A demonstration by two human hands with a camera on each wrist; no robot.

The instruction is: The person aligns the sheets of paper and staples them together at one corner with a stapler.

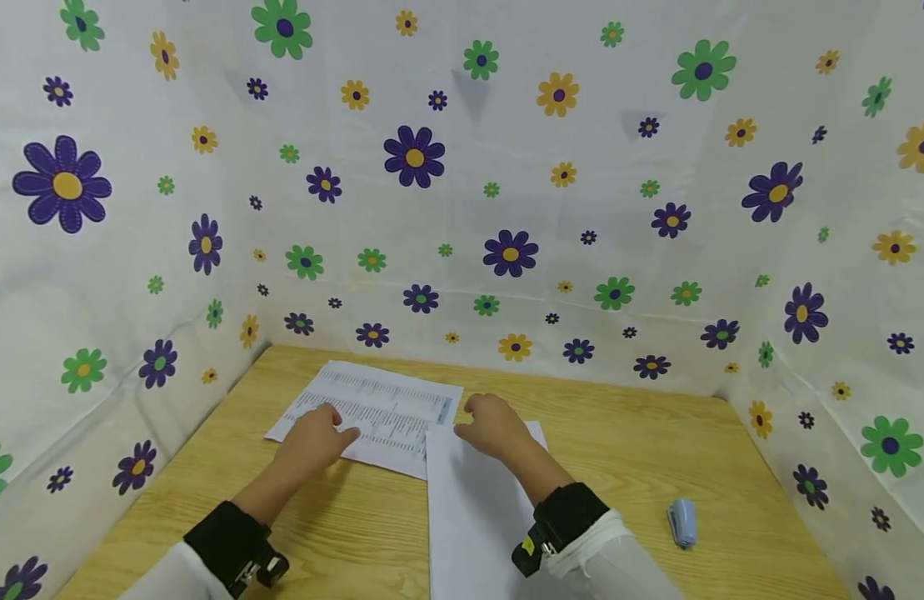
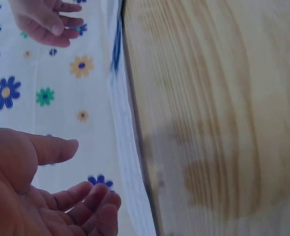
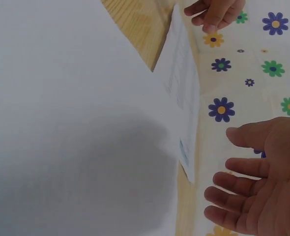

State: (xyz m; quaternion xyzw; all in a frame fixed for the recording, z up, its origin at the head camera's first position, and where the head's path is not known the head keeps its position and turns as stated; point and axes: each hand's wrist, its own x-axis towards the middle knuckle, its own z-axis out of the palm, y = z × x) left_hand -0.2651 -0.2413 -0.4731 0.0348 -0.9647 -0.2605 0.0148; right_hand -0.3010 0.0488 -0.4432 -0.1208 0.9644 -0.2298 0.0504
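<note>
My left hand (image 1: 317, 437) hovers over the near left part of a printed sheet (image 1: 379, 408) lying on the table, its fingers loosely bent with nothing between them. My right hand (image 1: 495, 427) is above the far end of a stack of blank white paper (image 1: 472, 517), casting a shadow on it. In the right wrist view that hand (image 3: 253, 182) has its fingers extended and apart, holding nothing. The left wrist view shows the left hand (image 2: 61, 191) with thumb and fingers spread apart. The blank paper overlaps the right edge of the printed sheet.
A small light-blue stapler (image 1: 682, 523) lies on the right side of the wooden table (image 1: 619, 467). White cloth with printed flowers (image 1: 462, 208) hangs behind the table and along both sides. Each wrist wears a black band with a small camera.
</note>
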